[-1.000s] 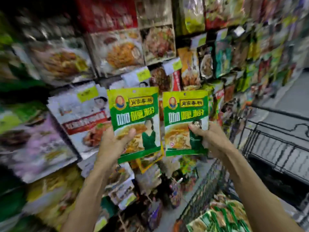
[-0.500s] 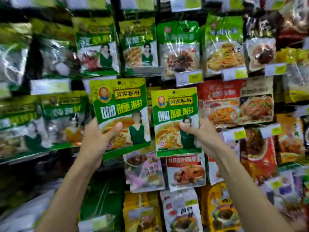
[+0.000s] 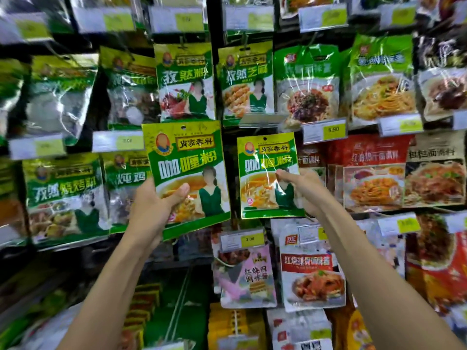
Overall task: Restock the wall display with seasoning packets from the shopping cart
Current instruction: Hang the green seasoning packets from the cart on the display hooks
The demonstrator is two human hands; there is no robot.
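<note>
Left hand [image 3: 154, 208] clamped left packet [image 3: 187, 152], right hand [image 3: 307, 190] pinched right packet [image 3: 262, 157]; light, floppy, slick film, likely. Grip nearer hang-hole.

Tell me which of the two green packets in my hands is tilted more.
The left packet, gripped by your left hand: its top leans clearly leftward. The right packet, in your right hand, sits almost upright.

Held the left seasoning packet [image 3: 185, 157], glossy green and yellow with a curry-dish picture, upright but slightly tilted before the wall display [image 3: 216, 34], and pinched the matching right seasoning packet [image 3: 262, 162] just beside it, not touching, hang holes uppermost.
</note>
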